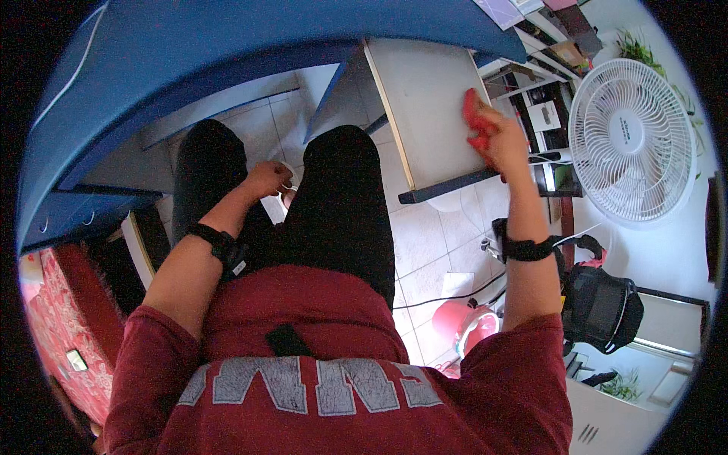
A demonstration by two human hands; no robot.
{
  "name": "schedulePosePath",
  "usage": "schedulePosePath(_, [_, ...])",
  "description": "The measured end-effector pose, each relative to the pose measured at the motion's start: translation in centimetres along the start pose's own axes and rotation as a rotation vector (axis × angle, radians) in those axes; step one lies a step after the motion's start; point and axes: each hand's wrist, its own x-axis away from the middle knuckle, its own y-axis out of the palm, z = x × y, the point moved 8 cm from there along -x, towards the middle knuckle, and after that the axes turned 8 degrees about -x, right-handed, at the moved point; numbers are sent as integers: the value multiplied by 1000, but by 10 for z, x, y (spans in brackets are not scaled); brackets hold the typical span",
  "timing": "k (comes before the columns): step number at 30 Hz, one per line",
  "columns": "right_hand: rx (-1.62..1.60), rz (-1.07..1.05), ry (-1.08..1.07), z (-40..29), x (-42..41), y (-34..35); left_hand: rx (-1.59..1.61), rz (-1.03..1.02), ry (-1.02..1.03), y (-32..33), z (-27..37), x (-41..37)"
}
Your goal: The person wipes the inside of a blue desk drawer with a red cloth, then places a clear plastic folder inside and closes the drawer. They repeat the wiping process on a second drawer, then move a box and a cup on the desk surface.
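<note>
Between my knees, my left hand (270,178) is closed around part of a small whitish round object (289,190), which I cannot make out well. Out to the right, my right hand (493,133) has its fingers curled on a crumpled red cloth-like item (475,116). That hand is over or beside the edge of a pale pulled-out board with a dark front edge (429,102). Black bands are strapped on both forearms.
A blue desk (239,25) curves across the top. At the right stand a white fan (631,139), a shelf holding boxes, and a black bag (603,307). A pink bucket (452,327) and a black cable (438,298) are on the tiled floor. A phone (76,360) lies on red patterned fabric.
</note>
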Motion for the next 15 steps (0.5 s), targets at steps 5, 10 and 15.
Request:
schedulePosePath(5, [-138, 61, -354, -129, 22, 27, 35, 51, -33, -5, -6, 2])
schedulePosePath(10, [-832, -624, -447, -240, 47, 31, -406, 138, 100, -8, 12, 9])
schedulePosePath(15, [-218, 7, -435, -228, -12, -4, -131, 64, 288, -1, -1, 1])
